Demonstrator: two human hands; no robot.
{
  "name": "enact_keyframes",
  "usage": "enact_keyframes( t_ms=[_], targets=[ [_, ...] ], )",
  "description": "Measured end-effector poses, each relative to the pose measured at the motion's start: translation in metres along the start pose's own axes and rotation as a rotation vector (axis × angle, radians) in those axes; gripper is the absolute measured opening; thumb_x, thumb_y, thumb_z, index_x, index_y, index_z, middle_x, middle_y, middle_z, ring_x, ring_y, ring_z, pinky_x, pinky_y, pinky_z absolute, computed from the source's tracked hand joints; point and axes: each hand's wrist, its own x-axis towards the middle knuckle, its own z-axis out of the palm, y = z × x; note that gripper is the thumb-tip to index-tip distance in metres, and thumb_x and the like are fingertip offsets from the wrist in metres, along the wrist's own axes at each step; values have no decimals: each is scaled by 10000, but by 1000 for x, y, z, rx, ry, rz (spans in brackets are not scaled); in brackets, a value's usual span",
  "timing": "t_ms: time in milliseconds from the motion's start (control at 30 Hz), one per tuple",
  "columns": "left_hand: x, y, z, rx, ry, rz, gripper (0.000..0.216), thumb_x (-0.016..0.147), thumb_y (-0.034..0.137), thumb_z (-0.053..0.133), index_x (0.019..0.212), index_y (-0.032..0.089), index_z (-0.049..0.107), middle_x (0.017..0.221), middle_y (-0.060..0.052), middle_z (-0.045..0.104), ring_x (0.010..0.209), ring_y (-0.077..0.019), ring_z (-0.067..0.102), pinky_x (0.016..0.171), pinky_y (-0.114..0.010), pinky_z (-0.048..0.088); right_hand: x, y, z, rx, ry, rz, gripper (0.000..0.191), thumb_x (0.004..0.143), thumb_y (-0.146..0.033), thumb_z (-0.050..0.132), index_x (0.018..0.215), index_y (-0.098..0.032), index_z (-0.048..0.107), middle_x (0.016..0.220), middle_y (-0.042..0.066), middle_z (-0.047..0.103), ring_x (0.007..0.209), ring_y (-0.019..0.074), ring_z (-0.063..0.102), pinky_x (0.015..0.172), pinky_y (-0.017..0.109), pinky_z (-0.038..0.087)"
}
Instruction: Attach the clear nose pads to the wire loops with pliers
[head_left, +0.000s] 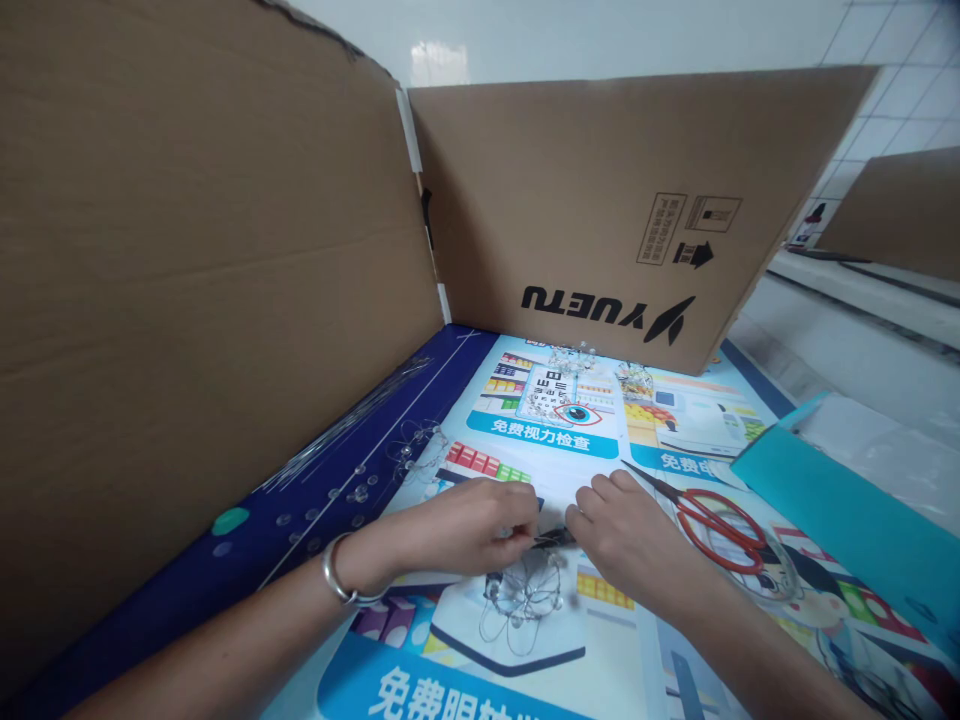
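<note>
1. Cardboard panels point(225, 250) stand at the left and behind, walling in a brightly printed sheet point(345, 680), and you're working right on it.
2. Down at centre, there's your wire-and-bead piece point(525, 595), below the gap between your hands, its thin loops spreading toward you.
3. Left hand point(480, 525): thumb and fingers pinched narrow, seemingly on a fine strand of that piece; the exact contact is too small to make out.
4. Right hand point(630, 530): fingers curled closed, apparently around a dark tool point(553, 539) whose tip pokes out toward your left fingertips.
5. Handling now: it should be very light and springy, the wire quick to bend and slow to forgive. Those clear beads look hard and slick, likely to roll under a fingertip.
6. Best hold, I'd judge, is the gathered wire at the middle; squeeze an outer loop and it may buckle.
7. Off to your right, the red-handled scissors point(720, 530); across at left, loose beads point(361, 493).
</note>
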Motion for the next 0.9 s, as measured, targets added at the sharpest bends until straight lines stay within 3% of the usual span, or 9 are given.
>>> enact_keyframes(
  t_ms=[367,900],
  targets=[
    [1,3,-2,49,-57,-54,105,871,173,417,877,172,522,859,-34,561,736,-145,543,668,-244,413,-1,2,3,14,18,0,155,857,-138,449,756,-187,556,726,34,524,734,192,433,678,359,240],
    [0,4,2,23,-68,-24,100,876,181,403,902,172,500,887,-52,559,760,-154,545,692,-260,425,0,-1,0,19,-10,21,135,833,-130,481,739,-195,553,714,21,540,709,187,442,670,338,239]
  ],
)
